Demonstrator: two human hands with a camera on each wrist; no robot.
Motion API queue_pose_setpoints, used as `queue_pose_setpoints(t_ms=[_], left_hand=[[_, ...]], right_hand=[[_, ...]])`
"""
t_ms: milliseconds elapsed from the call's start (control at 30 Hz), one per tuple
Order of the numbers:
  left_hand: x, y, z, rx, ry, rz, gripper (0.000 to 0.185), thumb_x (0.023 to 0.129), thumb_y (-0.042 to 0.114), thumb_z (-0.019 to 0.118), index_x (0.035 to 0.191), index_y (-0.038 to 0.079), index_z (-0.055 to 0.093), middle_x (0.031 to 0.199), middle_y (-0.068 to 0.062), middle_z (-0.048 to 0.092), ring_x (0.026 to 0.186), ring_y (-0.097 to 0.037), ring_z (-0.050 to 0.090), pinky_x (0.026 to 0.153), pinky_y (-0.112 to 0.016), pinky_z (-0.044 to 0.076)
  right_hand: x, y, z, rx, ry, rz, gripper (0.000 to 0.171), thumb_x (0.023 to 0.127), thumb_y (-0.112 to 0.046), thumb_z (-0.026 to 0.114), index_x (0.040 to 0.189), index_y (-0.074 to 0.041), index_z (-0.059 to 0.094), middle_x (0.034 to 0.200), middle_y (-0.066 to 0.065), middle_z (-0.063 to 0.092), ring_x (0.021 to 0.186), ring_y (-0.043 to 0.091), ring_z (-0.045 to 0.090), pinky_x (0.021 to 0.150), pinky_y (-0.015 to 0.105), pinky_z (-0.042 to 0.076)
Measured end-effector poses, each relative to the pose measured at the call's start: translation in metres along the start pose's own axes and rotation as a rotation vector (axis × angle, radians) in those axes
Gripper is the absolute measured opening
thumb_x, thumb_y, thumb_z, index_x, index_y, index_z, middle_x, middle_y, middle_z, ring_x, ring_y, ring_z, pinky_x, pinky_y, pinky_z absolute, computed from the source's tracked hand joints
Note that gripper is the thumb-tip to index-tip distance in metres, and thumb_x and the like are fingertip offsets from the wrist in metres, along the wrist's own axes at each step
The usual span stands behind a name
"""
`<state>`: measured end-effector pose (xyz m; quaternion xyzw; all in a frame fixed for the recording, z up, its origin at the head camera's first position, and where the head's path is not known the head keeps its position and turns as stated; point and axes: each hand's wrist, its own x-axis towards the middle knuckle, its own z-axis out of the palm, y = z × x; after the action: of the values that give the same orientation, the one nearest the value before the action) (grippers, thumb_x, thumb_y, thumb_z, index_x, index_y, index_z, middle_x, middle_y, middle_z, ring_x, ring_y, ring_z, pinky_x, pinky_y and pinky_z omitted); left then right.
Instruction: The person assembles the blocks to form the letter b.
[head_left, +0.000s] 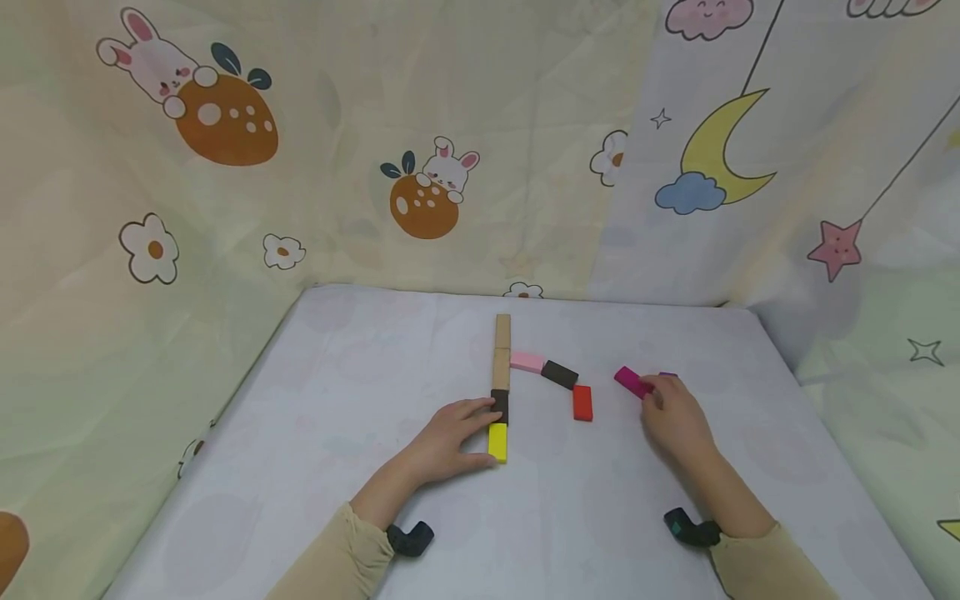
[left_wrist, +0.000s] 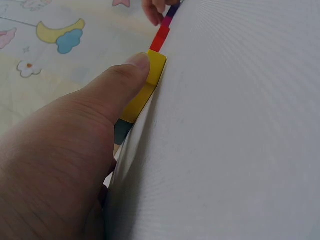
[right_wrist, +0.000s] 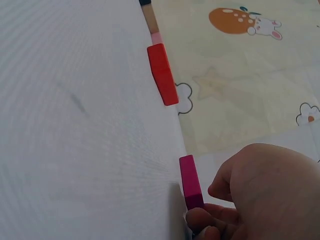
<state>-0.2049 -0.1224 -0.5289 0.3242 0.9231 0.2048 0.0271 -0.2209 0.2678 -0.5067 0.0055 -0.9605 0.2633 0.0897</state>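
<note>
A straight column of blocks has two tan blocks (head_left: 502,367) at the far end, then a black block (head_left: 499,407), then a yellow block (head_left: 498,443) nearest the person. My left hand (head_left: 455,440) rests at its left side, fingertips on the black block and thumb against the yellow block's near end. From the column a pink block (head_left: 527,362), a second black block (head_left: 560,374) and a red block (head_left: 582,403) curve right and down. My right hand (head_left: 678,421) pinches the right end of a magenta block (head_left: 632,381), partly hidden by its fingers.
A purple block (head_left: 668,374) shows just behind the right hand, mostly hidden. White cloth covers the table (head_left: 337,375). Printed cloth walls (head_left: 525,83) rise at the back and sides. A dark wrist device (head_left: 411,540) sits on the left wrist, another (head_left: 692,529) on the right.
</note>
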Motion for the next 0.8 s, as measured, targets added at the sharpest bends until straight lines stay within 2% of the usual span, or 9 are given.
queue_pose_setpoints(t_ms=[100,167,267,367,433,500,600,700,800], left_hand=[[0.0006,-0.0005,0.0011,0.006,0.001,0.003,0.070,0.079,0.068,0.050,0.140,0.038,0.033,0.149,0.016,0.023,0.137,-0.015,0.027,0.112,-0.043,0.025],[0.0008,-0.0009,0.0015,0.006,0.001,0.003,0.070,0.078,0.068,0.049,0.140,0.038,0.033,0.149,0.016,0.023,0.137,-0.015,0.027,0.112,-0.044,0.025],[0.0007,-0.0013,0.0019,0.008,0.003,0.000,0.070,0.078,0.070,0.048,0.139,0.039,0.033,0.149,0.016,0.023,0.137,-0.015,0.027,0.112,-0.044,0.026],[0.0005,-0.0022,0.0023,0.011,0.004,0.002,0.071,0.078,0.070,0.048,0.139,0.039,0.033,0.149,0.017,0.022,0.137,-0.015,0.027,0.112,-0.043,0.026],[0.0004,-0.0028,0.0027,0.011,0.003,0.002,0.071,0.078,0.071,0.047,0.139,0.040,0.032,0.149,0.017,0.022,0.137,-0.015,0.026,0.112,-0.043,0.026],[0.0005,-0.0033,0.0033,0.008,0.000,0.000,0.071,0.077,0.071,0.047,0.139,0.041,0.032,0.149,0.018,0.021,0.137,-0.015,0.026,0.112,-0.043,0.025],[0.0005,-0.0035,0.0036,0.008,0.000,-0.002,0.071,0.077,0.071,0.047,0.139,0.041,0.031,0.149,0.018,0.021,0.137,-0.015,0.027,0.113,-0.043,0.025],[0.0003,-0.0028,0.0023,0.008,-0.002,-0.004,0.071,0.077,0.071,0.047,0.139,0.041,0.031,0.149,0.018,0.021,0.137,-0.015,0.026,0.113,-0.043,0.025],[0.0001,-0.0021,0.0013,0.009,-0.006,-0.008,0.071,0.078,0.070,0.048,0.140,0.040,0.031,0.150,0.018,0.021,0.138,-0.015,0.025,0.113,-0.043,0.024]], right_hand=[[0.0002,0.0008,-0.0016,-0.019,-0.023,0.021,0.038,0.090,-0.015,0.042,0.126,-0.005,0.051,0.121,0.021,0.052,0.113,0.040,0.049,0.091,0.058,0.039],[0.0006,0.0006,-0.0015,-0.029,-0.048,0.023,0.040,0.090,-0.017,0.042,0.128,-0.006,0.049,0.117,0.019,0.056,0.105,0.037,0.054,0.085,0.054,0.044],[0.0020,0.0018,0.0011,-0.045,-0.080,0.006,0.041,0.091,-0.020,0.042,0.130,-0.010,0.048,0.106,0.013,0.062,0.085,0.027,0.057,0.070,0.041,0.047],[0.0028,0.0032,0.0041,-0.044,-0.079,-0.023,0.040,0.091,-0.020,0.044,0.130,-0.011,0.048,0.103,0.010,0.062,0.075,0.020,0.053,0.062,0.032,0.042],[0.0030,0.0044,0.0054,-0.028,-0.066,-0.040,0.041,0.090,-0.019,0.046,0.130,-0.011,0.048,0.112,0.012,0.058,0.084,0.025,0.055,0.068,0.038,0.046],[0.0031,0.0055,0.0059,-0.009,-0.079,-0.037,0.045,0.089,-0.019,0.049,0.134,-0.014,0.044,0.125,0.013,0.051,0.102,0.031,0.054,0.080,0.049,0.048],[0.0039,0.0069,0.0055,0.001,-0.136,-0.026,0.059,0.088,-0.027,0.056,0.142,-0.022,0.032,0.143,0.013,0.035,0.127,0.038,0.038,0.093,0.060,0.040],[0.0045,0.0075,0.0042,-0.012,-0.197,-0.001,0.072,0.086,-0.036,0.060,0.146,-0.028,0.023,0.147,0.012,0.031,0.126,0.038,0.040,0.089,0.059,0.045],[0.0045,0.0078,0.0031,-0.019,-0.210,-0.001,0.072,0.085,-0.036,0.062,0.145,-0.026,0.024,0.143,0.014,0.036,0.115,0.036,0.049,0.083,0.055,0.050]])
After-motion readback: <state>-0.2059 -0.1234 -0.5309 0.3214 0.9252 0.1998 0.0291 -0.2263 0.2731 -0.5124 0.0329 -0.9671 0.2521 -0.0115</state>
